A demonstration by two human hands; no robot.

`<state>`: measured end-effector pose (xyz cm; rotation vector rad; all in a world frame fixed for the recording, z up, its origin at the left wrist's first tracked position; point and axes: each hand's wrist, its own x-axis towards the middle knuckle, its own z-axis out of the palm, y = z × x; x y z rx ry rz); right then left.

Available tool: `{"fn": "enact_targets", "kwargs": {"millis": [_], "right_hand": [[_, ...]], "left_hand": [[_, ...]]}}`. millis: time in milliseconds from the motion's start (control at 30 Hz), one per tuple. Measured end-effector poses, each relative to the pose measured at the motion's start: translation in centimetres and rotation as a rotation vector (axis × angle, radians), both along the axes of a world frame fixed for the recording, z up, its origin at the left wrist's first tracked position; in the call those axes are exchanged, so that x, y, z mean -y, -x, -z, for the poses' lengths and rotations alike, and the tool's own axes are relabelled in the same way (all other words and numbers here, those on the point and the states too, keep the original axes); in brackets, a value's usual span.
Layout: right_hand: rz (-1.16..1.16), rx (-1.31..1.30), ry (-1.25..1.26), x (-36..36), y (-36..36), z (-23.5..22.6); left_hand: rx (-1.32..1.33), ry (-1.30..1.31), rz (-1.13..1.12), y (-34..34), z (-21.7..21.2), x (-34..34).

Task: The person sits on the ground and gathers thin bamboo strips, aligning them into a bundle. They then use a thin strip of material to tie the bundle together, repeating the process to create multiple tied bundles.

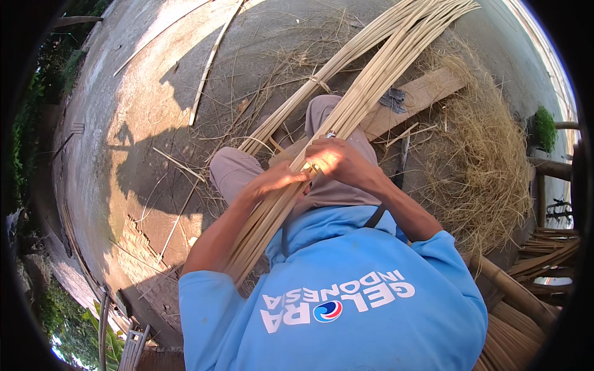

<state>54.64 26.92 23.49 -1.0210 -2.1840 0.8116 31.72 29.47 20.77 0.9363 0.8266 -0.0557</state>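
A long bundle of thin bamboo strips (pixel 380 83) slants across my lap, from the far right down past my left forearm. My left hand (pixel 279 177) is closed around its near part, thumb lying over the strips. Close beside it, my right hand (pixel 337 161) is bent in a fist against the same bundle, with something small and shiny (pixel 330 134) by its knuckles. What lies in the right palm is hidden. Beyond my knees, a second bundle of strips (pixel 296 102) rests alongside, bound by a thin tie (pixel 318 81).
A wooden plank (pixel 427 96) with a dark cloth (pixel 393 100) on it lies ahead to the right. Beside it spreads a heap of fine shavings (pixel 479 173). Loose strips (pixel 213 62) lie on the left floor, near a woven mat (pixel 141 250). Bamboo poles (pixel 513 287) are at my right.
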Motion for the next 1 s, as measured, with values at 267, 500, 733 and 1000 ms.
{"fn": "enact_targets", "kwargs": {"millis": [267,500,733,1000], "right_hand": [[-0.138,0.411,0.01,-3.6,-1.9,-2.2],[-0.56,0.183,-0.688,-6.7,4.4,-0.1],[-0.61,0.601,-0.105,-9.4,4.1,0.5],[-0.495,0.319,0.196,-10.9,3.9,2.1]], "left_hand": [[-0.03,0.024,-0.013,0.4,1.2,0.6],[-0.041,0.019,-0.105,-0.4,-0.4,1.4],[0.053,-0.025,-0.094,-0.1,2.0,1.3],[0.01,-0.161,0.006,0.0,-1.5,0.9]]}}
